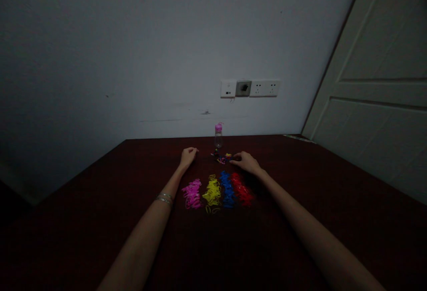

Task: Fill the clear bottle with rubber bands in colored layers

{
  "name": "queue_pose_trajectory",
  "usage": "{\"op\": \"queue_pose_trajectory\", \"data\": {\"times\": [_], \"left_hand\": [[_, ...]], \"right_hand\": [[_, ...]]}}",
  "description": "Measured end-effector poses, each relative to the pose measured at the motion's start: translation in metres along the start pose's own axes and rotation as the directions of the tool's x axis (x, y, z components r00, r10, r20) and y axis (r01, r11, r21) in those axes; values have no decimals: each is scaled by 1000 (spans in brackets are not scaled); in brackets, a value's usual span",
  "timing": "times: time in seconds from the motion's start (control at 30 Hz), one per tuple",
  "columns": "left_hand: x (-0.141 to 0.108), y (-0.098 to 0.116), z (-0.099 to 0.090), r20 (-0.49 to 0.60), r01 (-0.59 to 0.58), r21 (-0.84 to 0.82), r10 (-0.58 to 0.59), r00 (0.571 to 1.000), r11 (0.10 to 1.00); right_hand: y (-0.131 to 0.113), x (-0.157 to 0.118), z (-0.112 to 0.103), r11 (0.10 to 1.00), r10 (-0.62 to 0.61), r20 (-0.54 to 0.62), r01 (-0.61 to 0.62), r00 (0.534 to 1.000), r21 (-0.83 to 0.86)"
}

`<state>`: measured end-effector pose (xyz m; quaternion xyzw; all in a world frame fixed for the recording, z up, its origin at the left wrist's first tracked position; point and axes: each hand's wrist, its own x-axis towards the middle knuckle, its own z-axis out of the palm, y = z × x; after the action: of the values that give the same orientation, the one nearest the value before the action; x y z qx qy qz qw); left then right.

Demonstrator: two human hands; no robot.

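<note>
Four groups of small bands lie side by side: pink (192,194), yellow (212,191), blue (227,189) and red (242,189). Beyond them is a small mixed-colour pile (222,158), with a clear bottle with a pink cap (218,136) standing behind it. My right hand (245,162) is at the right edge of the mixed pile, thumb and forefinger apart at its bands; nothing can be made out between them. To the left of that pile my left hand (189,155) rests on the table with its fingers curled together, touching none of the bands.
The dark red-brown table (100,197) meets a pale wall carrying a row of sockets (265,88). A panelled door (376,86) stands at the right. A thin pale strip (299,138) lies along the table's back right edge.
</note>
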<state>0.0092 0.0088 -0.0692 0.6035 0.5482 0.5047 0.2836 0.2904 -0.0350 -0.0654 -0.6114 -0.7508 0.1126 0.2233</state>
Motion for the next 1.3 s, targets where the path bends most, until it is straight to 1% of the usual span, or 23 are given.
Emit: {"op": "queue_pose_trajectory", "data": {"times": [0.17, 0.4, 0.57, 0.77, 0.97, 1.1, 1.3], "left_hand": [[0, -1, 0, 2, -1, 7, 1, 1000, 1000], [1, -2, 0, 9, 6, -16, -6, 1000, 1000], [3, -5, 1, 8, 2, -20, -2, 1000, 1000], [3, -7, 0, 8, -22, 6, 22, 1000, 1000], [5, -10, 0, 16, -23, 4, 23, 1000, 1000], [5, -10, 0, 12, -30, 6, 30, 999, 1000], [4, -9, 0, 5, -34, 4, 34, 999, 999]], "right_hand": [[-6, -3, -1, 997, 5, -30, -7, 1000, -74], [-5, 0, 1, 993, -7, -14, 5, 1000, -118], [-8, -2, 1, 989, -29, -34, 24, 999, -143], [-11, 1, 0, 989, -41, -26, 37, 999, -141], [-5, 5, -1, 986, -81, 9, 82, 997, -145], [0, 5, -1, 988, -99, 6, 99, 995, -122], [2, 2, -2, 994, -85, -27, 83, 996, -67]]}}
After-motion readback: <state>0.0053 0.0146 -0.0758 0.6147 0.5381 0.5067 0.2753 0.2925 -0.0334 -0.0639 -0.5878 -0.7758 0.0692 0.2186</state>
